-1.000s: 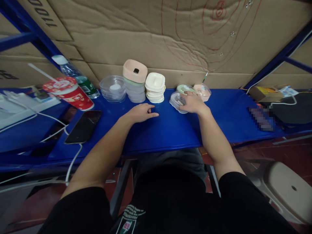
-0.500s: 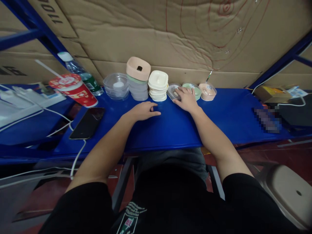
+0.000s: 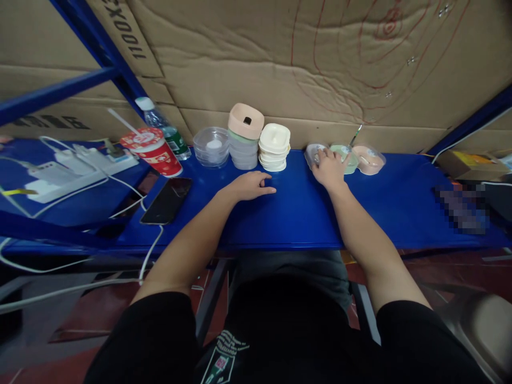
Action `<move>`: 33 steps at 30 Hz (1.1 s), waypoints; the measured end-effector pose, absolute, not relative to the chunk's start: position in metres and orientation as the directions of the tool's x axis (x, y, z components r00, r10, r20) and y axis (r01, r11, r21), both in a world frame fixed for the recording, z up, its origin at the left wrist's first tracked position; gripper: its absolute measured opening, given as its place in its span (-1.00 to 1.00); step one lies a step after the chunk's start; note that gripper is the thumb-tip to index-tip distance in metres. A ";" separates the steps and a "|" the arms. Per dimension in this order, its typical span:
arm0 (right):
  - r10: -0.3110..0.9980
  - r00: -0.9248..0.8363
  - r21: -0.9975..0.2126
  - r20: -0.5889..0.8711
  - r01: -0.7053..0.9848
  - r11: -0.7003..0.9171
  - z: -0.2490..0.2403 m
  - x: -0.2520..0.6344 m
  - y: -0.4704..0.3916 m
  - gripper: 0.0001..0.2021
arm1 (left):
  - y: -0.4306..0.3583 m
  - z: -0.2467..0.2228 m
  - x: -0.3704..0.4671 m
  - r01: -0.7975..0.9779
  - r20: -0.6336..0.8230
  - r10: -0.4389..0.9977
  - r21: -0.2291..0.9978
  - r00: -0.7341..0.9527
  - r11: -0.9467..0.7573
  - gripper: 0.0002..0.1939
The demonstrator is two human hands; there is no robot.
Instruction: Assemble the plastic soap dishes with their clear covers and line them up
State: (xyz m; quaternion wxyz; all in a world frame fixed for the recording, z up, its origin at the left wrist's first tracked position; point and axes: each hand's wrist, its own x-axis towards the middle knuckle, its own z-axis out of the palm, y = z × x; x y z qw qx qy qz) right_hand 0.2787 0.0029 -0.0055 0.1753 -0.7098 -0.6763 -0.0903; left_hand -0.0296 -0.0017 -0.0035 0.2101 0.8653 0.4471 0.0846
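My right hand [image 3: 331, 168] is on a small round grey tub [image 3: 311, 152], its thumb at the near side and its fingers bent over the top. Its outer fingers lie across the pale green tub [image 3: 350, 166] beside it. A peach tub [image 3: 370, 164] stands on the right end of this row. My left hand [image 3: 251, 185] rests low over the blue table with loosely curved fingers, thumb apart, nothing in it. Behind it are a stack of cream lids or shallow pieces [image 3: 274, 140] and a stack of clear containers with a peach square piece [image 3: 246, 120] on top.
Clear round bowls [image 3: 211, 154], a red paper cup [image 3: 159, 157] with a straw and a water bottle [image 3: 174, 136] stand at the left. A phone [image 3: 167, 201] lies near a white power strip [image 3: 84, 175]. A cardboard box [image 3: 468, 166] sits far right; a cardboard wall [image 3: 240, 58] bounds the back.
The three tubs and my right hand have shifted right, widening the gap to the cream stack. My left hand stays much the same. The whole view has also shifted.
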 end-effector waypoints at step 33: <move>0.835 -0.209 -0.228 0.509 0.903 0.365 0.010 0.199 -0.005 -0.56 | 0.001 -0.009 -0.022 0.701 0.103 0.806 0.438 0.583 -0.563 -0.37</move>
